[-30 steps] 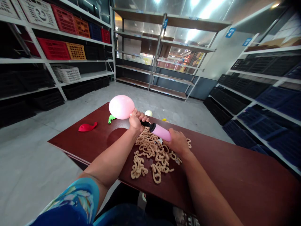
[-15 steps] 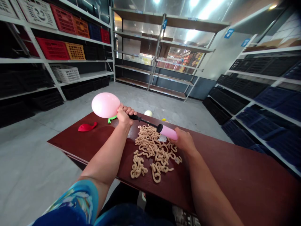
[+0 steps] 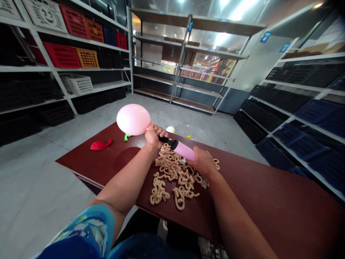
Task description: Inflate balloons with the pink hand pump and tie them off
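A pink balloon point(image 3: 133, 119), rounded with air, sticks out to the left of my left hand point(image 3: 154, 134). That hand is closed around the balloon's neck and the black end of a balloon pump point(image 3: 184, 150). My right hand point(image 3: 202, 160) wraps the far end of the pump's pink barrel. The black rod between barrel and left hand is mostly pushed in. Below the pump, a heap of beige, curly, rope-like pieces point(image 3: 178, 172) lies on the dark red table point(image 3: 258, 194). The exact grip at the balloon's mouth is hidden by my fingers.
Left on the table lie a limp red balloon point(image 3: 100, 144) and a green balloon point(image 3: 127, 136). Past the far edge show a pale round balloon point(image 3: 170, 130) and something yellow point(image 3: 188, 136). Shelves with crates point(image 3: 61, 55) stand left and right; a metal rack point(image 3: 175, 77) is behind.
Both hands have come closer together, the left moving right with the balloon and the right moving slightly left. The pump's rod has slid into the barrel. The balloon looks about the same size.
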The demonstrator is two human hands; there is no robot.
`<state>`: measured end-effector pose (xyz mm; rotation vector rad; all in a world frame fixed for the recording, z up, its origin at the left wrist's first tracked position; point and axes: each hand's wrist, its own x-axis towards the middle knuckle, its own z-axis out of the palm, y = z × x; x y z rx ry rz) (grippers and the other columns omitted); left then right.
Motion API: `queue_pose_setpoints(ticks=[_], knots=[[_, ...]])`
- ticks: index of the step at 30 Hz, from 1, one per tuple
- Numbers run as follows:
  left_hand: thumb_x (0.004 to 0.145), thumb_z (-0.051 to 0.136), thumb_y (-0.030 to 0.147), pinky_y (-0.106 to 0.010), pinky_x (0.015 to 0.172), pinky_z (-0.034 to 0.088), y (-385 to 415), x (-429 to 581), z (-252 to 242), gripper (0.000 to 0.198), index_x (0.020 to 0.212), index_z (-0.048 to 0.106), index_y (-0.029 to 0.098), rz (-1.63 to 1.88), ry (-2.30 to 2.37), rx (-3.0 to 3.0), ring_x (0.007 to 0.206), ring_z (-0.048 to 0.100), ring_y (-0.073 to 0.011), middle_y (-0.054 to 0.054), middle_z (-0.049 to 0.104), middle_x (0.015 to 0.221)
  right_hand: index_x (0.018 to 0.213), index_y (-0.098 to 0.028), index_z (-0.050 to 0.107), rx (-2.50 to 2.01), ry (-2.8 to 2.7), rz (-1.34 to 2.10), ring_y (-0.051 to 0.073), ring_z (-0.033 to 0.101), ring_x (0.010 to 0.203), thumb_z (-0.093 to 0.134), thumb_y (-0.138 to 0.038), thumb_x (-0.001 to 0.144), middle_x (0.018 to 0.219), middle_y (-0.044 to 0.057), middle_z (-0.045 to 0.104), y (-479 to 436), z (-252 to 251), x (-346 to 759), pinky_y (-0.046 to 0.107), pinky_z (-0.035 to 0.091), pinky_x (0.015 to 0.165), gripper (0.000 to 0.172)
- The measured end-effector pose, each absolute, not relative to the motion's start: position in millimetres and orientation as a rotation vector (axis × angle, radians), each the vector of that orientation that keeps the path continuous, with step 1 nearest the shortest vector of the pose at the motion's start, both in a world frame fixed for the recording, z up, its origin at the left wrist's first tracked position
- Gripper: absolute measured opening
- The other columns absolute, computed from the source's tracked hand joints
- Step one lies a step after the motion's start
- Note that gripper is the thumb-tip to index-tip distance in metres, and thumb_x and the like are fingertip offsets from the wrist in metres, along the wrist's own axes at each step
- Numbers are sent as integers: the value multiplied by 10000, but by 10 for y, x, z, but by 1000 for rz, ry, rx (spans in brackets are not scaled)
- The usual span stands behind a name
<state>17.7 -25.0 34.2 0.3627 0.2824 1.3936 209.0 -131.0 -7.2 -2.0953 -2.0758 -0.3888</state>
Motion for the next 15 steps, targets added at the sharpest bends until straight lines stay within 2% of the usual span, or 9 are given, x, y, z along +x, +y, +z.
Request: queue_pose_setpoints(ticks=[6, 10, 12, 15], knots=[[811, 464, 419, -237, 382, 302, -82, -93, 394, 471, 563, 126, 203, 1531, 260, 344, 322, 234, -66, 79, 144, 422, 876, -207, 506, -2138, -2016, -344, 198, 542, 805, 581, -406, 666, 834, 40, 615, -1317, -69, 2448, 301, 295, 683, 299], [802, 482, 427, -227, 390, 306, -44, -135, 380, 476, 559, 142, 200, 1568, 239, 367, 330, 244, -62, 80, 143, 432, 872, -207, 498, -2164, -1989, -363, 188, 542, 765, 570, -436, 679, 845, 47, 614, -1354, -66, 2502, 281, 280, 629, 308], [790, 502, 442, -225, 400, 316, -51, -98, 360, 463, 551, 190, 196, 1565, 225, 402, 341, 268, -62, 79, 165, 437, 857, -201, 487, -2166, -1999, -409, 188, 541, 744, 570, -421, 681, 848, 53, 615, -1360, -61, 2428, 279, 271, 603, 293], [790, 501, 433, -221, 412, 329, -76, 3, 315, 337, 600, 377, 183, 1525, 251, 453, 378, 350, -73, 66, 264, 454, 829, -194, 467, -2151, -2031, -485, 196, 543, 724, 584, -386, 671, 826, 57, 614, -1356, -57, 2253, 287, 273, 599, 275]])
